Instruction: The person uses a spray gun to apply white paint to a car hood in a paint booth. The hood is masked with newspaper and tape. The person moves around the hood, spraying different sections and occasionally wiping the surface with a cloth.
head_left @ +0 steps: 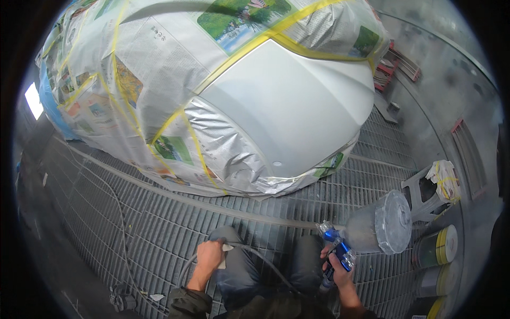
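Observation:
My right hand is closed around a blue spray gun, its nozzle tilted up and away toward the car. On the other side, my left hand grips a dark air hose above my left knee. A small pale scrap of paper or cloth shows beside those fingers; whether I hold it is unclear. In front stands a car corner with a bare white painted panel. Newspaper masking, yellow tape and silver sheeting surround that panel. Both hands are apart from the car.
Metal floor grating runs beneath me. A translucent lidded bucket stands close to the spray gun. Several paint tubs line the right, near a paper-topped stand. A thin hose trails across the left floor.

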Demonstrator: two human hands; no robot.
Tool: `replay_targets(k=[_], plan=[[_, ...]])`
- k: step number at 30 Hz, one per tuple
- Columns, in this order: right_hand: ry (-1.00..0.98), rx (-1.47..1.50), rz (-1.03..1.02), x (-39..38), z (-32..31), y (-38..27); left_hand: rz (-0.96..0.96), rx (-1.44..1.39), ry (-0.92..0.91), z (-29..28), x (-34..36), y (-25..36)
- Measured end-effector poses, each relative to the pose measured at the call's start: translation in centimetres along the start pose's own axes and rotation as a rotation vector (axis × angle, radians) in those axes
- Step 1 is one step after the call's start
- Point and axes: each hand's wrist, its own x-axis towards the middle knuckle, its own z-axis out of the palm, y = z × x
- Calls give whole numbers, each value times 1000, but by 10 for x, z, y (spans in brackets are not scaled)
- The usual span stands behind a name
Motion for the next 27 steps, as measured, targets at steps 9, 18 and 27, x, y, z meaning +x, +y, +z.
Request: replay_targets(k=[9, 18, 27], plan=[[-14, -20, 11, -1, 1, 3, -34, -174, 182, 27, 3, 19], [166, -85, -37, -3, 5, 2, -24, -160, 209, 20, 0, 21], [399, -334, -355, -5, 0, 23, 2, -151, 203, 23, 0, 21]])
